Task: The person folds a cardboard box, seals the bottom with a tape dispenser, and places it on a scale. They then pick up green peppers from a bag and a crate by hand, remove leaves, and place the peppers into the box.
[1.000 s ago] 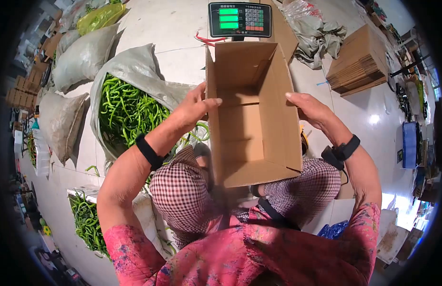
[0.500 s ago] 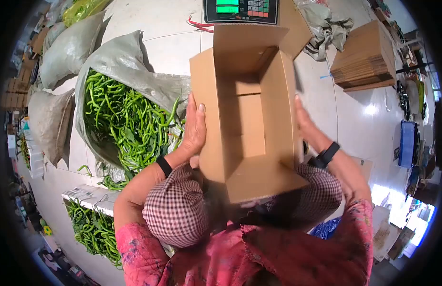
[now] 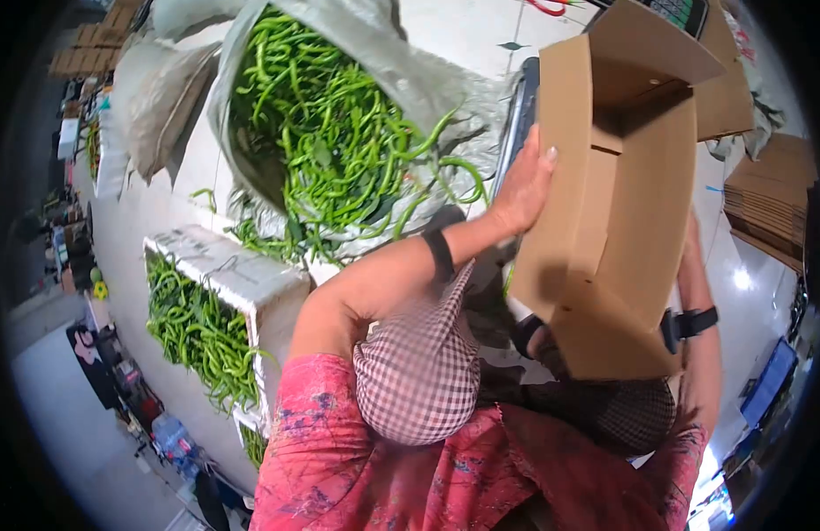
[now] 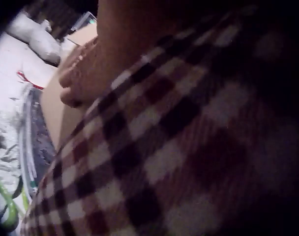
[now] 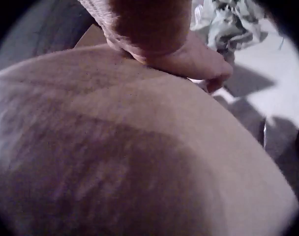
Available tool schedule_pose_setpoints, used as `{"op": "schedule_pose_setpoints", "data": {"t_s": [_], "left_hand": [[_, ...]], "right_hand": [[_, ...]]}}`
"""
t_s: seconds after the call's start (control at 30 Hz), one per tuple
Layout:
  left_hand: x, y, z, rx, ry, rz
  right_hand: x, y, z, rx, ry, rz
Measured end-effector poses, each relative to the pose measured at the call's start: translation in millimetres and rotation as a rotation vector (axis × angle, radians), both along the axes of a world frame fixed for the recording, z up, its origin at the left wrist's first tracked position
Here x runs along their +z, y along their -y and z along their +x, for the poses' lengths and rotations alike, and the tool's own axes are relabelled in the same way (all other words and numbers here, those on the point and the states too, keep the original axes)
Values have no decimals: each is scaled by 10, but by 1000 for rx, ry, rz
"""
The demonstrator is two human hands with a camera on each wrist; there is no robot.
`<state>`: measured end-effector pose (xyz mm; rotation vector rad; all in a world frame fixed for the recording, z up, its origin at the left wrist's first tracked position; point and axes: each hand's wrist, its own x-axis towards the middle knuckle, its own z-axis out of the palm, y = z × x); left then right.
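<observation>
An open cardboard box (image 3: 641,196) with its flaps spread is held tilted between both hands, its mouth facing up. My left hand (image 3: 523,184) lies with extended fingers against the box's left outer side; its fingers (image 4: 78,78) also show on the cardboard in the left wrist view. Mostly hidden behind the box's right wall, my right hand (image 3: 690,248) supports the other side. In the right wrist view that right hand (image 5: 189,61) lies along the cardboard with its fingers extended. A checkered trouser knee (image 3: 419,376) is below the left forearm.
Left of the box lies a large sack (image 3: 224,124) spilling green chili peppers (image 3: 330,142). A white foam box (image 3: 281,292) with more peppers stands nearer. Flat cardboard stacks (image 3: 768,199) stand at right. A scale (image 3: 680,13) is partly behind the box.
The hands have slid from the box's upper edges to its outer sides. The box now leans and stands farther right in view, and its side flaps have spread outward. The head view has turned left.
</observation>
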<state>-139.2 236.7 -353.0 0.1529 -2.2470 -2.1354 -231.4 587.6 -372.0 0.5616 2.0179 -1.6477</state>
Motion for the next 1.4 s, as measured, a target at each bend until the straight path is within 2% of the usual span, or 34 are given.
{"op": "schedule_pose_setpoints", "data": {"t_s": [0.03, 0.1, 0.13, 0.17, 0.2, 0.23, 0.3, 0.33, 0.37, 0.4, 0.47, 0.5, 0.53, 0.57, 0.6, 0.63, 0.7, 0.77, 0.8, 0.83, 0.93, 0.97, 1.0, 1.07, 1.13, 1.17, 1.2, 1.23, 1.27, 1.33, 1.4], "left_hand": [[-2, 186, 65, -7, 27, -9], [-157, 682, 436, 1, 341, 315], [-88, 1023, 669, 0, 454, 277], [-173, 1309, 1006, 127, 490, 287], [-347, 1598, 1369, 222, 509, 149], [-381, 1817, 1778, 364, 531, 291], [-656, 2154, 2683, 573, 561, 224], [-751, 2283, 3099, 580, 659, 63], [-1049, 2411, 3541, 590, 728, -82], [-1193, 2440, 3900, 568, 739, -273], [-1463, 2357, 4380, 523, 659, -611], [-1451, 2233, 4442, 518, 631, -738], [-1462, 2137, 4418, 521, 631, -720], [-1456, 2032, 4355, 523, 494, -819], [-1407, 1926, 4252, 527, 354, -917], [-1366, 1837, 4107, 566, 406, -832], [-1219, 1761, 3836, 575, 305, -956], [-1253, 1761, 3696, 551, 294, -965], [-1298, 1753, 3679, 395, 315, -1040], [-1337, 1740, 3667, 235, 333, -1108], [-1585, 1794, 3695, 215, 249, -1208], [-1553, 1803, 3705, 207, 256, -1211], [-1452, 1810, 3702, 206, 199, -1154], [-1287, 1855, 3639, 203, 139, -1099], [-1154, 1902, 3665, 357, 443, -580], [-1017, 1930, 3672, 469, 486, -414], [-1022, 2000, 3706, 554, 419, -101], [-986, 2060, 3818, 580, 509, 69], [-745, 2115, 3820, 602, 595, 241], [-916, 2172, 3961, 596, 624, 328], [-975, 2193, 4008, 819, 600, 669]], "right_hand": [[59, -267, -96, -42, -26, 155], [365, -712, -234, -81, -165, 373], [533, -867, -267, -75, -275, 429], [722, -972, -255, -92, -339, 326], [920, -1033, -211, -112, -403, 220], [1187, -928, -78, -74, -430, 182], [1731, -423, 313, -17, -456, 137], [1988, -104, 549, 90, -386, 151], [2213, 240, 785, 195, -317, 167], [2429, 601, 1029, 213, -317, 172], [2780, 1309, 1516, 780, -222, 397], [2832, 1608, 1727, 835, -156, 351], [2840, 1868, 1929, 885, -88, 307], [2823, 2111, 2085, 944, -46, 276], [2817, 2261, 2136, 1090, -106, 441], [2781, 2392, 2214, 1019, -95, 432], [2680, 2541, 2375, 956, -79, 431], [2571, 2595, 2520, 1148, -657, 529], [2524, 2667, 2685, 1196, -718, 731], [2339, 2607, 2759, 1096, -679, 767], [1546, 2119, 2528, 915, -642, 821], [1512, 2087, 2498, 921, -777, 892], [1489, 2074, 2472, 913, -913, 972], [1616, 2099, 2526, 959, -984, 1083], [1500, 1845, 2481, 895, -931, 1140], [1450, 1753, 2472, 832, -887, 1191], [1451, 1715, 2501, 837, -877, 1186], [1462, 1684, 2537, 838, -867, 1172], [1438, 1722, 2587, 818, -847, 1139], [1410, 1853, 2662, 801, -818, 1122], [1320, 1901, 2690, 797, -787, 1092]]}}
